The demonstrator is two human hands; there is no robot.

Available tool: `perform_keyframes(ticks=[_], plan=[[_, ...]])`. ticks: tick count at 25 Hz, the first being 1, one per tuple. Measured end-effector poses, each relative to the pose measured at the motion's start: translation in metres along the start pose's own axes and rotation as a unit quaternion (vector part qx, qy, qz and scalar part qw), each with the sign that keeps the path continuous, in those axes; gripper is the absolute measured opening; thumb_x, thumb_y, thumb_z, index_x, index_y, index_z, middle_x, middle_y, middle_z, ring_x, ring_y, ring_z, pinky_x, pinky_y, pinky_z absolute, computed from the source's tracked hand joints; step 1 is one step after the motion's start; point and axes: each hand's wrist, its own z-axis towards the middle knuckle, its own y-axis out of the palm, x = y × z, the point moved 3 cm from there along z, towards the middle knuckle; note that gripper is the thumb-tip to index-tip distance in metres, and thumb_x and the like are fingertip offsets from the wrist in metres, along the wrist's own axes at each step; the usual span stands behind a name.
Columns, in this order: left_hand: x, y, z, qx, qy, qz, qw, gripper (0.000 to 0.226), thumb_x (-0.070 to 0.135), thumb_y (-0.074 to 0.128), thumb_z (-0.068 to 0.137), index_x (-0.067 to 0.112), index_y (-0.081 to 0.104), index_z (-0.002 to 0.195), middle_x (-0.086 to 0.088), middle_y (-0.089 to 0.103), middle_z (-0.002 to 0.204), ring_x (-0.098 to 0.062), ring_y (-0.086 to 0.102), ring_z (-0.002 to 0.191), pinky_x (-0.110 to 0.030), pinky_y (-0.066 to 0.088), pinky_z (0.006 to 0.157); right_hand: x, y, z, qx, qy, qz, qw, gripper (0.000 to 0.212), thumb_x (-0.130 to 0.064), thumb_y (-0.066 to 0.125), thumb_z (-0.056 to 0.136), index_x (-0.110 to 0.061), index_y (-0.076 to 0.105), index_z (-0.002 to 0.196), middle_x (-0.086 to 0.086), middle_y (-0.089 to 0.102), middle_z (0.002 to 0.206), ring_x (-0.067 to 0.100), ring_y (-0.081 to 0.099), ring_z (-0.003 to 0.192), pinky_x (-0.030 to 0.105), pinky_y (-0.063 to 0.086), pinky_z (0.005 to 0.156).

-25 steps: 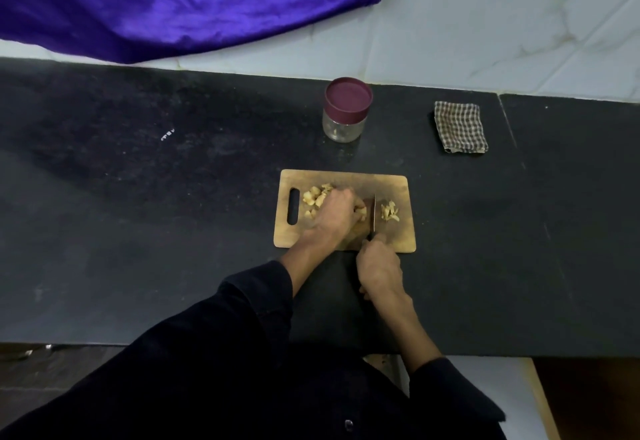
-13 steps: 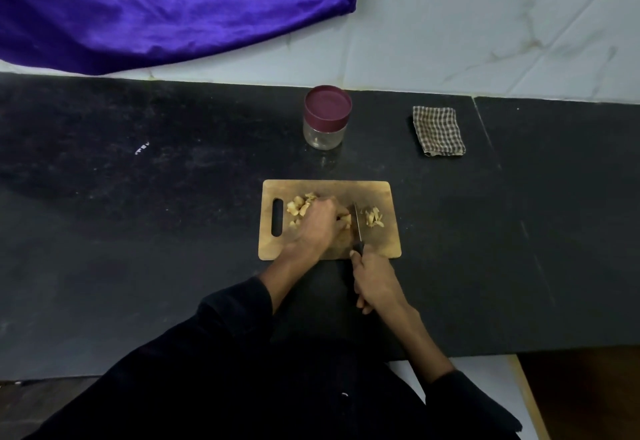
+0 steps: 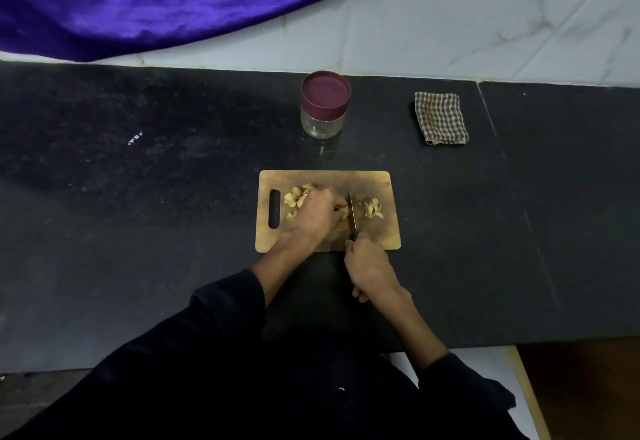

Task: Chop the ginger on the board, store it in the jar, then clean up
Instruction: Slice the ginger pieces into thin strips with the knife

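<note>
Left hand (image 3: 317, 212) pins ginger (image 3: 343, 211), fingers curled I think; right hand (image 3: 370, 268) grips knife (image 3: 352, 212). Keep tips tucked, short strokes on board (image 3: 384, 235).

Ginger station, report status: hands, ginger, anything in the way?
Left hand pins ginger on chopping board. Right hand grips knife, blade down mid-cut. Jar lidded behind the board. Nothing in the way.
</note>
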Motion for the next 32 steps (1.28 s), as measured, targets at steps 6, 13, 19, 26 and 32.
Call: perform_keyframes(ticks=[6,13,19,26,32], plan=[[0.0,0.01,-0.004,0.009,-0.009,0.014,1.0,0.016,0.009,0.067,0.085,0.015,0.074,0.098,-0.004,0.068,0.103,-0.016,0.062,0.096,-0.032,0.051,0.089,0.011,0.012,-0.008,0.001,0.006,-0.032,0.999,0.022,-0.028,0.034,0.106,-0.009,0.045,0.113,0.016,0.062,0.109,0.034,0.067,0.092,0.052,0.057,0.08],[0.001,0.007,-0.003,0.007,-0.04,0.009,0.999,0.022,0.012,0.068,0.085,0.014,0.071,0.107,-0.002,0.066,0.112,-0.014,0.06,0.105,-0.025,0.048,0.093,0.019,0.006,-0.009,0.035,0.013,0.003,0.999,0.026,-0.032,0.034,0.106,-0.01,0.047,0.112,0.013,0.063,0.098,0.031,0.069,0.077,0.048,0.06,0.066],[0.0,0.005,-0.003,0.007,-0.027,0.013,1.0,0.024,0.011,0.07,0.083,0.014,0.071,0.108,-0.003,0.067,0.112,-0.016,0.061,0.106,-0.03,0.048,0.095,0.016,-0.002,-0.013,0.017,-0.002,0.04,0.999,0.026,-0.033,0.034,0.106,-0.011,0.046,0.105,0.012,0.063,0.084,0.025,0.067,0.05,0.037,0.056,0.042],[0.005,-0.002,-0.003,0.008,-0.033,-0.011,0.999,0.022,0.005,0.069,0.083,0.009,0.072,0.104,-0.006,0.071,0.104,-0.017,0.065,0.098,-0.03,0.05,0.092,0.006,0.001,-0.007,0.019,-0.035,0.02,0.999,0.025,-0.033,0.034,0.105,-0.012,0.047,0.108,0.012,0.064,0.09,0.029,0.07,0.068,0.051,0.06,0.066],[0.005,-0.006,-0.001,-0.001,-0.037,-0.023,0.999,0.016,0.006,0.068,0.084,0.009,0.074,0.098,-0.005,0.073,0.098,-0.014,0.066,0.095,-0.029,0.051,0.09,0.002,0.007,-0.002,0.02,-0.007,-0.022,1.0,0.025,-0.032,0.035,0.105,-0.011,0.045,0.114,0.013,0.063,0.105,0.033,0.067,0.091,0.049,0.056,0.08]])
